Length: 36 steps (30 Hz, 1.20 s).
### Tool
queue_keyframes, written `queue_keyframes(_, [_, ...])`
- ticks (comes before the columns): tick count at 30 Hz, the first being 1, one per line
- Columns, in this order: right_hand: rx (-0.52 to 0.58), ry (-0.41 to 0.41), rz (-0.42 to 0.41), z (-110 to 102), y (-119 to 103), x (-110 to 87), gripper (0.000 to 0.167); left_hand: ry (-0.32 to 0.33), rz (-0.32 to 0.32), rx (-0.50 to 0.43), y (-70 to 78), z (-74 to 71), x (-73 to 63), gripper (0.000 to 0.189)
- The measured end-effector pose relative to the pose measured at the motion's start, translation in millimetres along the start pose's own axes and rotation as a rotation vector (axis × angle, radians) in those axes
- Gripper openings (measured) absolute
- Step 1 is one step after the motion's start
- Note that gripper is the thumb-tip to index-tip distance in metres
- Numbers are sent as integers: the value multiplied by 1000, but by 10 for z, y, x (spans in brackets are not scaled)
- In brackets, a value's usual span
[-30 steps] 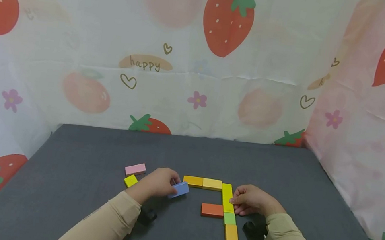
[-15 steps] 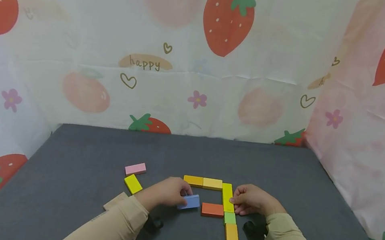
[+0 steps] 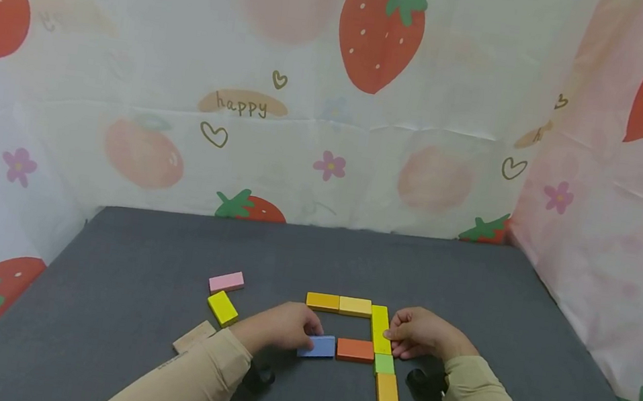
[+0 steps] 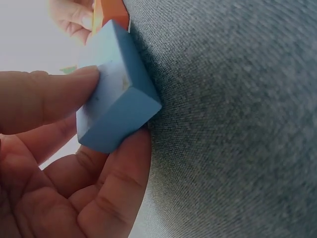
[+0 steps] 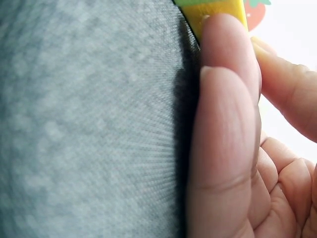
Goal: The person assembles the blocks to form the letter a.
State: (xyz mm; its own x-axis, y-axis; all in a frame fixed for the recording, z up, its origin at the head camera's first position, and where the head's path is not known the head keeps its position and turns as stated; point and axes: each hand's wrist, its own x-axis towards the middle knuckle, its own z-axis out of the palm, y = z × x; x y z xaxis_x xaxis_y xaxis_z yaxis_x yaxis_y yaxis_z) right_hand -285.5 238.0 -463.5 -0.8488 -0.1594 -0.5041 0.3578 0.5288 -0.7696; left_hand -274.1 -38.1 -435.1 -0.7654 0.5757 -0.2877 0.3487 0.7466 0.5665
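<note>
My left hand (image 3: 287,325) pinches a blue wooden block (image 3: 322,347) between thumb and fingers, low over the dark cloth. In the left wrist view the thumb lies on the blue block's (image 4: 116,94) upper face and a finger is under its near end. The block is close to the left end of an orange-red block (image 3: 355,350); I cannot tell whether they touch. My right hand (image 3: 426,335) holds the long yellow block (image 3: 379,326) at its right edge, thumb on top and fingers along the side. In the right wrist view those fingers hide most of it.
Two amber and pale-yellow blocks (image 3: 354,307) run left from the yellow block's far end. A green block (image 3: 384,364) and an amber block (image 3: 388,397) continue toward me. Left lie a pink block (image 3: 226,283), a yellow block (image 3: 222,309) and a plain wooden block (image 3: 194,335), partly behind the sleeve.
My left hand has carried the blue block right and toward me, turning it nearly in line with the orange-red block. The plain wooden block has come into view. My right hand stays put.
</note>
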Motion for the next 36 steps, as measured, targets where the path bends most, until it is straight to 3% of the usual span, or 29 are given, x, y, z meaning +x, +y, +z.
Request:
queue_keyframes(19, [0,-24,-36,-15,34,18,18,8,-37,9,63,16,43,16])
queue_keyframes(36, [-2,-9,-17,-11,18,14,18,42,-69,10,81,42,82,13])
